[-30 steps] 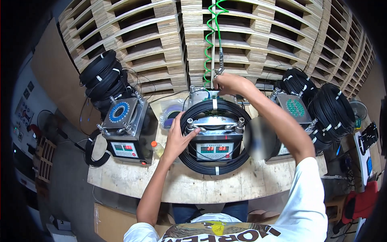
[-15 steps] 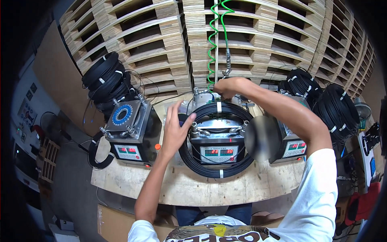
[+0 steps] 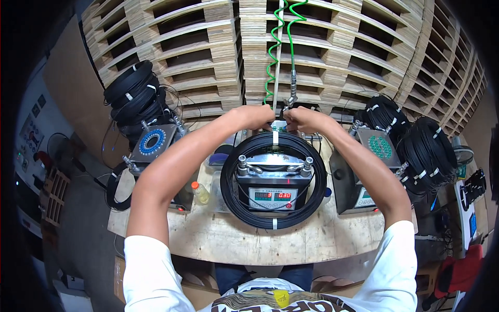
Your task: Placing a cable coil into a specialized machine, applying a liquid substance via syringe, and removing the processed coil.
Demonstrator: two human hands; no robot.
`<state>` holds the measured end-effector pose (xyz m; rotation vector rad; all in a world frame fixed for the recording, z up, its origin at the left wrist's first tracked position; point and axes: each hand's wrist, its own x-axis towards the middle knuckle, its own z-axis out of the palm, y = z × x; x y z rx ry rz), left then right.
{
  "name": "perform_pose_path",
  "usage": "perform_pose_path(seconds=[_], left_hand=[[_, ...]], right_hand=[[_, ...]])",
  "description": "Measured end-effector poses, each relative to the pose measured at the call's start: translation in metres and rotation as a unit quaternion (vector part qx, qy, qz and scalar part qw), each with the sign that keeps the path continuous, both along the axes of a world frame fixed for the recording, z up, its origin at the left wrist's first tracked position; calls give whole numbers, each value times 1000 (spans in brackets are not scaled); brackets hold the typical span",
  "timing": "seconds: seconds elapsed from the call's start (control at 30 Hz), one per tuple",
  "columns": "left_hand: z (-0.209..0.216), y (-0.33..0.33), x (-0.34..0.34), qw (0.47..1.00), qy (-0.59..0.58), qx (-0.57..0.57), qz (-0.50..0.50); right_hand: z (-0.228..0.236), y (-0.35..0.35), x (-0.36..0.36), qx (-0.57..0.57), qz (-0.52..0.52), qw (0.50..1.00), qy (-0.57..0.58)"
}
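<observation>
Both hands meet behind the top of a black cable coil (image 3: 227,179) that stands around the front of the middle machine (image 3: 273,199). My left hand (image 3: 260,117) reaches over from the left with its fingers curled in and pointing down. Facing it, my right hand (image 3: 304,119) is closed in a pinch at the machine's top plate. Anything between the fingertips is hidden or too small to make out. White bands tie the coil at top and bottom. A metal connector (image 3: 292,88) on a green coiled hose (image 3: 292,47) hangs just above the right hand.
To the left stands a machine with a blue ring (image 3: 153,142); to the right, one with green pads (image 3: 380,146). More black coils (image 3: 132,99) are stacked behind them. A small orange-capped bottle (image 3: 200,193) is on the wooden table (image 3: 234,242). Wooden pallets (image 3: 223,67) rise behind.
My left hand has left the coil's left side, where it was spread, and closed beside the right hand behind the coil. The right hand stays near the same spot. The display's digits have changed.
</observation>
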<state>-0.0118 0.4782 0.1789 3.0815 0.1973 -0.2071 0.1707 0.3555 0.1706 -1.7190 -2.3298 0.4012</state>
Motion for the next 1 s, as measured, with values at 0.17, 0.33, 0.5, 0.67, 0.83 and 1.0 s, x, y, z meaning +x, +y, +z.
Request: perform_pose_path(seconds=[0.17, 0.33, 0.5, 0.67, 0.83, 1.0], left_hand=[[-5, 7, 1, 992, 30, 102, -66], [13, -8, -14, 977, -116, -174, 44], [-7, -15, -54, 900, -293, -313, 85], [-27, -20, -84, 793, -287, -519, 136], [-34, -16, -96, 737, -387, -541, 120], [-34, -33, -74, 770, -486, -360, 205]], right_hand=[[0, -6, -5, 11, -21, 999, 25], [-16, -12, 10, 41, -49, 995, 82], [-19, -38, -6, 98, -124, 960, 230], [-24, -66, -16, 76, -129, 902, 405], [-30, -63, -2, 88, -109, 904, 403], [-22, -54, -18, 173, -191, 936, 240]])
